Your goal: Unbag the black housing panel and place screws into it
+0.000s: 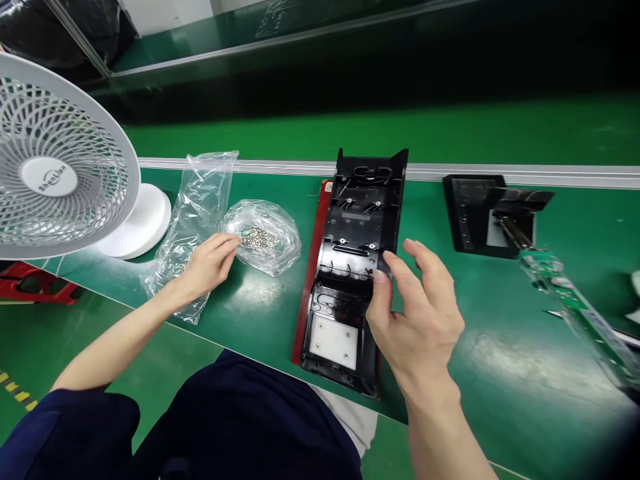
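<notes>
Lying lengthwise on the green surface (260, 313) straight ahead of the person, a long black plastic housing (353, 267) shows its ribbed inside face upward, with a pale square plate (334, 341) set into the near end. A red edge (309, 280) runs along its side nearest the left hand, as if a red piece lies under it. The right hand (417, 313) hovers at the housing's other long edge, about midway along; its fingers (387, 267) are loosely curled and spread, thumb and forefinger tips at or just over the rim, closed on nothing that can be seen.

The left hand (207, 263) rests on the surface, well apart from the housing. Its fingers are drawn close together, with the tips at the mouth of a small clear plastic bag (265, 237) holding a heap of small metal screws (257, 238); whether a screw is pinched between them cannot be told. Under the left palm and beyond it lies a second, longer clear bag (197, 200), crumpled and flat.

Beyond that hand stands a white desk fan (55, 167) on a round base (140, 223). Past the right fingers, a smaller black part (475, 213) sits on the surface, and a powered screwdriver (560, 287) with a clear green body hangs at a slant beside it.
</notes>
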{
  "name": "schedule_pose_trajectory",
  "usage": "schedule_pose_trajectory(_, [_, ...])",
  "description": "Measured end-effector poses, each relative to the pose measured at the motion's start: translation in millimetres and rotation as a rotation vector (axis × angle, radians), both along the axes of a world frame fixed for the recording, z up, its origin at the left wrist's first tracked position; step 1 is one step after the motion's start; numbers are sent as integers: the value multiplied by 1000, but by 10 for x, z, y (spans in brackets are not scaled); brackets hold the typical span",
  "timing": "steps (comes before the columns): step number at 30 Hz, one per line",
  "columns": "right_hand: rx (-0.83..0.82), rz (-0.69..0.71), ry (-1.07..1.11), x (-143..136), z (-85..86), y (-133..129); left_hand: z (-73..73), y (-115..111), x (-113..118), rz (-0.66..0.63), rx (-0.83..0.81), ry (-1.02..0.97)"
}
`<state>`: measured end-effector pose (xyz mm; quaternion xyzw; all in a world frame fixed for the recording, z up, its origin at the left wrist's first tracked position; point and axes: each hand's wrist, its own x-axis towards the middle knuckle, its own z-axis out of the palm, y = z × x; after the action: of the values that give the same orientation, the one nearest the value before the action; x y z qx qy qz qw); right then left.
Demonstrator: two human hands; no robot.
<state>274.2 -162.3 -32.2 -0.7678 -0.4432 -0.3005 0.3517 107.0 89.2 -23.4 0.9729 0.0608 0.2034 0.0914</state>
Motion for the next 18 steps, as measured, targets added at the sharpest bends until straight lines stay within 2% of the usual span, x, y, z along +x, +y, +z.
schedule_pose_trajectory(3, [23,66,11,5,180,-46,-44,21,269,12,7,78])
schedule_pose_trajectory(5, [39,67,32,-1,209,-116,-70,36,368,25,11,161])
schedule_pose_trajectory(9, [73,-1,97,-76,69,-306,-102,78,429,43,1,312])
schedule_pose_trajectory(13, [69,-19,159,-192,-74,-443,-119,117,449,56,-55,378])
schedule_pose_trajectory(15, [75,-29,153,-229,-63,-469,-121,132,470,47,-102,377])
schedule_pose_trajectory(18, [73,-47,114,-240,46,-462,-112,155,508,34,-229,333])
